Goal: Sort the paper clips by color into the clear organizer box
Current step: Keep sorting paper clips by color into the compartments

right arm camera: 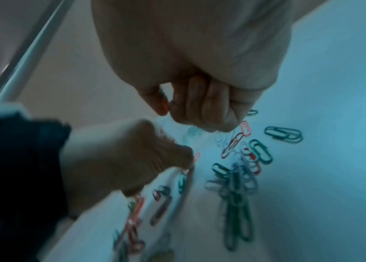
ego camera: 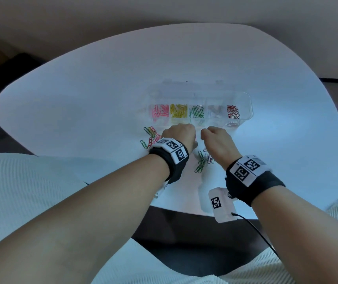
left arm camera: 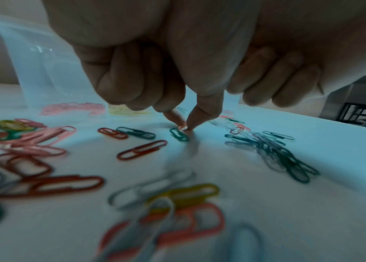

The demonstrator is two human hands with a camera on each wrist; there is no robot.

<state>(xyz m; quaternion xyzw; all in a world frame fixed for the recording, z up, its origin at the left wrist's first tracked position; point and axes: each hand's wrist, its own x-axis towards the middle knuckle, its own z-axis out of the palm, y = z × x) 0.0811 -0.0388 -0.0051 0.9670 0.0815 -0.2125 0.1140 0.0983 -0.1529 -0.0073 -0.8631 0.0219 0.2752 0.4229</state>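
Note:
The clear organizer box [ego camera: 244, 103] lies beyond both hands, its compartments holding pink, yellow, green, pale and red clips. My left hand [left arm camera: 183, 127] [ego camera: 181, 134] reaches down to the table, thumb and index fingertip pinching a small pink clip [right arm camera: 196, 156] beside a green clip [left arm camera: 178, 134]. My right hand [right arm camera: 168, 106] [ego camera: 212, 138] hovers just right of it with fingers curled. A red clip [right arm camera: 164, 104] shows between its thumb and index finger. Loose mixed clips [ego camera: 150, 138] lie left of the left wrist, and a mostly green heap [ego camera: 201, 163] lies between the wrists.
The white table [ego camera: 102, 95] has an edge near my body, where a small white tagged device [ego camera: 218, 203] with a black cable sits. The box's open lid [ego camera: 194, 89] lies behind it. Dark floor shows beyond the table's left side.

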